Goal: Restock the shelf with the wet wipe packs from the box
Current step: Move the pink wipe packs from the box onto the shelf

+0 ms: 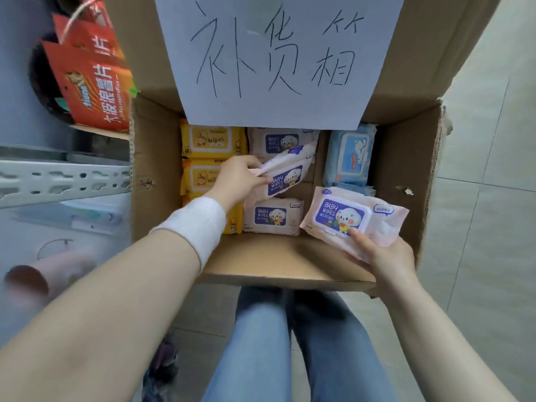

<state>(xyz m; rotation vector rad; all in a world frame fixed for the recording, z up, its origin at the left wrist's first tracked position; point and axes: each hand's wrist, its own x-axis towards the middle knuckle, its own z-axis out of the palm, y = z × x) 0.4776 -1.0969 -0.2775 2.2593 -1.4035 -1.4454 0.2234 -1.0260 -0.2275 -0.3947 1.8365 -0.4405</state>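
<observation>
1. Far left: grey shelf [58, 181], with red snack bags [92, 82] above it.
2. Open box [153, 158] just beside the shelf; yellow packs [213, 140] along its left wall.
3. Left hand [236, 181] inside the box, fingers clamped on a tilted pink pack [287, 172].
4. Blue packs [349, 155] against the right wall.
5. Right hand [385, 256] grips a second pink pack [348, 216] over the box's near right corner.

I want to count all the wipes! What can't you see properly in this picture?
Head view: the paper sign hides the far end of the box, so packs there can't be counted.
Head view: the left hand and its pink pack cover packs underneath.
Head view: the shelf is blurred and cut off by the left edge.
</observation>
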